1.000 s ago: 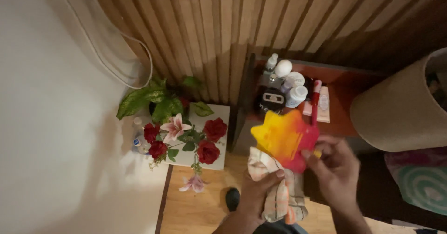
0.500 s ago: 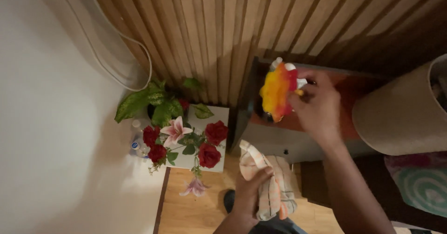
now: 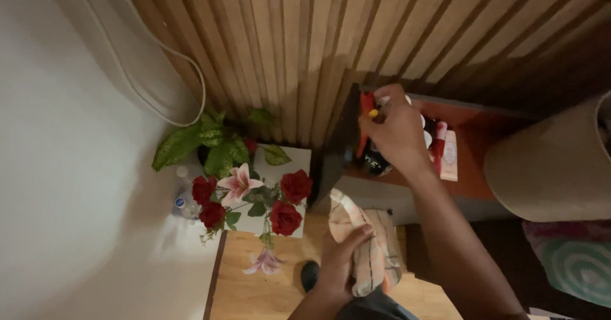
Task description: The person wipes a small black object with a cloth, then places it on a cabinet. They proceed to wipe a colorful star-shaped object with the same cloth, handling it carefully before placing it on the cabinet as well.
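The right hand (image 3: 398, 129) grips a red and yellow object (image 3: 368, 107) at the far shelf (image 3: 484, 167) among bottles (image 3: 439, 143), while the left hand (image 3: 340, 263) clutches a checked cloth (image 3: 375, 250) nearer, right of the red roses (image 3: 286, 208).

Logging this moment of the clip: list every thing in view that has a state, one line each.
Right hand: closed on a red and yellow object, at the shelf.
Red and yellow object: gripped, mostly hidden.
Left hand: holding the checked cloth.
Checked cloth: bunched, hanging from the hand.
Shelf: holding bottles and tubes.
Pink tube: lying flat.
Flowers: in bloom.
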